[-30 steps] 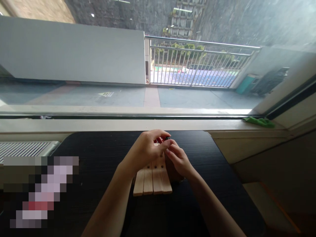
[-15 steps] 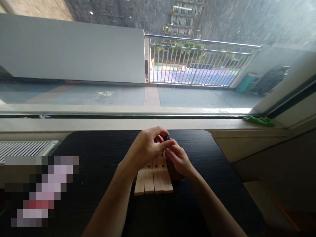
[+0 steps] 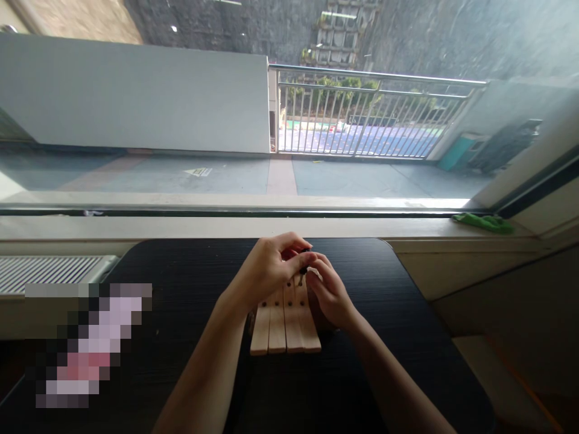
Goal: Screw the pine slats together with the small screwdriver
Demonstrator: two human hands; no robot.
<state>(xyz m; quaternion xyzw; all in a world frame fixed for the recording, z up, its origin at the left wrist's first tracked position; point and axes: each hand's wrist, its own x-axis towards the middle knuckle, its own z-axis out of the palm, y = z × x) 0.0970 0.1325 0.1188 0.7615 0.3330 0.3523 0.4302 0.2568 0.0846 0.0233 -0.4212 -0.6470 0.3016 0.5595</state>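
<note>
My left hand (image 3: 275, 265) is closed on the black handle of a small screwdriver (image 3: 303, 271), thumb in front and fingers behind. Its metal shaft points down at a screw hole near the far right of several pale wooden slats (image 3: 294, 328). The slats lie side by side, with dark screws or holes across them. Curled in from the right, my right hand (image 3: 332, 292) has thumb and forefinger at the lower part of the handle; its other fingers are partly hidden. Under the slats, a brown block-like piece (image 3: 319, 313) shows beside my right hand.
The black table (image 3: 181, 271) stands against a white window sill (image 3: 203, 228). A green cloth (image 3: 484, 223) lies on the sill at the right. Left of the table is a white radiator (image 3: 54, 271); a pixelated patch (image 3: 94, 343) covers something on the table's left.
My right thumb and fingertips have shifted slightly apart from each other, and more of the screwdriver's shaft shows. The whole view has moved a little; the slats stay in place.
</note>
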